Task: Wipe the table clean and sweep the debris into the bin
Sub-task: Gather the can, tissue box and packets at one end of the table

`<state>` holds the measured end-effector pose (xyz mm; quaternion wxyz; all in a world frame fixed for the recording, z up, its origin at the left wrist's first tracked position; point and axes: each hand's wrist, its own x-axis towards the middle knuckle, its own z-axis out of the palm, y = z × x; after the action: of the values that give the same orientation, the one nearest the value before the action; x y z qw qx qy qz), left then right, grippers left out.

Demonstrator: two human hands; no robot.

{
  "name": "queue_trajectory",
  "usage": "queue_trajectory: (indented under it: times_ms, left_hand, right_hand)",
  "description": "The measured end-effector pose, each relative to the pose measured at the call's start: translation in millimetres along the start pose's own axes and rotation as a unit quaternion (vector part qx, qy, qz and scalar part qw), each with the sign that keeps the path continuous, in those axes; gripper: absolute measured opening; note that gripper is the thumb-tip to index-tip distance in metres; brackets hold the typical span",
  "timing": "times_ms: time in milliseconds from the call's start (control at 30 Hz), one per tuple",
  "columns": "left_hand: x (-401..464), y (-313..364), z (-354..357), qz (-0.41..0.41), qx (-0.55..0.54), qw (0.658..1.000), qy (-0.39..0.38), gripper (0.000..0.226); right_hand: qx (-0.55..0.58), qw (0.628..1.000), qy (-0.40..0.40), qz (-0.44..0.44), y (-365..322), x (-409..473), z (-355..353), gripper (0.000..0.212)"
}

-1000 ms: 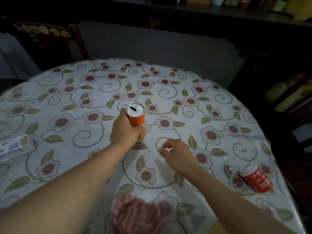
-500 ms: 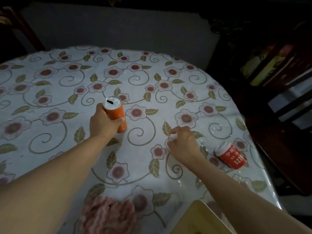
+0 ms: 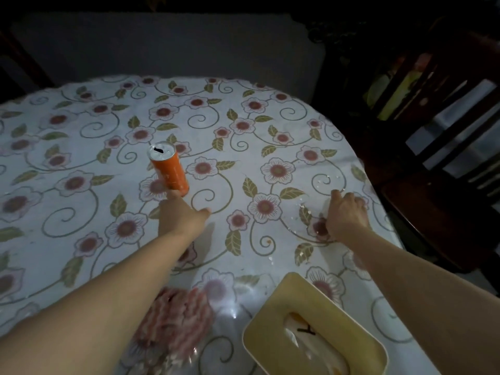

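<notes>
Presently finds a round table [image 3: 81, 163] under a floral cloth with a glossy clear cover, dimly lit. Records an orange can [image 3: 169, 169] standing left of centre, silver top up, opening visible, leaning slightly in this wide view. Places the left hand [image 3: 184, 217] just below the can's base, thumb spread to the right, fingers not wrapped round the can; cannot tell whether a fingertip touches the base. Places the right hand [image 3: 347, 215] well apart from the left, near the table's right edge, curled into a loose fist and pressed down on the cloth. Notes something pale under its fingers; cannot identify it.

Logs the debris [image 3: 303, 204] as small white flecks scattered on the cloth beside and above the right hand, with a few more nearer the front edge. Logs a pink striped cloth [image 3: 176, 320] bunched at the near edge, partly under the left forearm, untouched by either hand. Logs a yellow box [image 3: 259, 320] at the near right, with a slot on top showing white material. Marks a dark wooden chair [image 3: 433, 131] beyond the table's right side.
</notes>
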<state>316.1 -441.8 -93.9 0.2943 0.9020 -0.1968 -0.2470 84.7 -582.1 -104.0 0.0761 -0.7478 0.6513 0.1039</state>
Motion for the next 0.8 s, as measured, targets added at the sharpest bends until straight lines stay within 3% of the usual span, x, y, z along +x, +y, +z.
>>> queue_trajectory:
  times_ms: [167,300,400,533,700,800]
  left_hand:
    - [-49,11,-3,0.054,0.072,0.99,-0.108,0.059]
    - [-95,14,5,0.094,0.113,0.958,-0.247,0.067]
    - [-124,13,15,0.127,0.179,0.918,-0.331,0.078]
    - [-150,7,30,0.168,0.298,0.882,-0.324,0.077]
    - [-155,5,35,0.195,0.313,0.892,-0.261,0.046]
    - [-146,6,30,0.182,0.31,0.9,-0.245,0.042]
  right_hand:
    - [0.13,0.979,0.151,-0.043,4,-31,-22,0.055]
    - [0.184,0.977,0.085,-0.073,10,-58,-38,0.058]
    - [0.246,0.96,0.095,-0.09,15,-77,-44,0.058]
    - [0.257,0.954,0.099,-0.121,16,-96,-45,0.061]
    - [0.246,0.958,0.081,-0.122,16,-105,-45,0.066]
    - [0.26,0.955,0.08,-0.118,13,-102,-50,0.066]
